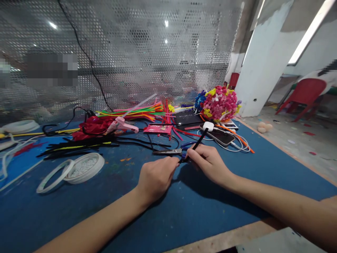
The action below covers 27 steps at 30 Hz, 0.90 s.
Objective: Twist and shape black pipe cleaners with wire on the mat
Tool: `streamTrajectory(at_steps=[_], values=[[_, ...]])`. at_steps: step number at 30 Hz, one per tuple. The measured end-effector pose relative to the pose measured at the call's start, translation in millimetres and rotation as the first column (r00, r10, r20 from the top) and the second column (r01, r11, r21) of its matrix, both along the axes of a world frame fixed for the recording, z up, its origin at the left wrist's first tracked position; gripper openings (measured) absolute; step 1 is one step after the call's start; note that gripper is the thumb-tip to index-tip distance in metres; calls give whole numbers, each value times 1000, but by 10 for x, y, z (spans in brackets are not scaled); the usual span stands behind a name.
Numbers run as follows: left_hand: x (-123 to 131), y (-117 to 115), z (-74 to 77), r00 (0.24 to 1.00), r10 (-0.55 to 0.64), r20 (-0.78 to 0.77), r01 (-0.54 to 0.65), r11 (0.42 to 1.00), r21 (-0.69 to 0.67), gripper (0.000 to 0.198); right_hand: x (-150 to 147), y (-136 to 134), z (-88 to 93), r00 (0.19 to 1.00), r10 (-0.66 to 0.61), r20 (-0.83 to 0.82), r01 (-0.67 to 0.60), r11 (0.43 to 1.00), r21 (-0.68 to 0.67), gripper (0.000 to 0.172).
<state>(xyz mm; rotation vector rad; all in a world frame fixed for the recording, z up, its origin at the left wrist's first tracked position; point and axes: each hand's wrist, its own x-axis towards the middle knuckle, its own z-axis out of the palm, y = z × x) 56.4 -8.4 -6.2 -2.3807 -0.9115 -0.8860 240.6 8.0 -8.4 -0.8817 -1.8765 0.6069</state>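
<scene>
In the head view, a black pipe cleaner [201,139] runs between my two hands over the blue table mat. My left hand [158,175] is closed on its lower end, the fingertips mostly hidden behind the knuckles. Pinched between thumb and fingers, the same piece passes through my right hand [207,161], its free end sticking up and to the right. Just behind both hands lie scissors [172,151] with dark blue handles, blades pointing left. A pile of black pipe cleaners [76,147] rests to the left.
A round white tub of small pale beads [99,165] and its ring lid [42,188] sit left. A pink glue gun [121,124], coloured pipe cleaners [137,112], a phone [219,137] with white cable and a pink flower ball [221,105] line the back, before a perforated metal panel [147,52].
</scene>
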Motion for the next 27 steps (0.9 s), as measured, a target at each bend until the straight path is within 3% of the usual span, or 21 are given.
streamTrajectory(at_steps=[5, 11, 13, 14, 17, 18, 20, 24, 27], values=[[9, -9, -9, 999, -7, -31, 7, 1000, -5, 35, 11, 22, 3, 992, -102, -70, 82, 964, -254, 25], [14, -4, -11, 999, 5, -38, -6, 1000, -22, 38, 10, 27, -4, 978, -150, -145, 109, 960, -256, 71], [11, -5, -17, 999, 1, -39, -2, 1000, -22, 36, 20, 37, -6, 982, -130, -137, 93, 964, -248, 78], [9, -5, -22, 999, -4, -38, 3, 1000, -19, 35, 27, 43, -7, 988, -102, -120, 72, 970, -232, 73], [1, -2, -31, 999, -11, -30, 11, 1000, -9, 34, 50, 55, 0, 1000, -27, 15, 28, 997, -74, 20], [-3, 0, -31, 1000, -8, -25, 8, 1000, -5, 34, 56, 54, 7, 997, -18, 74, 17, 1000, 4, 14], [-11, 4, -21, 1000, -1, -22, 1, 1000, 0, 35, 61, 39, 25, 984, 2, 175, -27, 990, 137, 28], [-36, 12, 13, 1000, 8, -22, -7, 1000, 18, 35, 59, 0, 24, 957, 137, 257, -204, 945, 257, 10], [-53, 21, 26, 1000, 2, -30, -1, 999, 33, 36, 66, 20, -43, 947, 135, 292, -234, 913, 335, 22]])
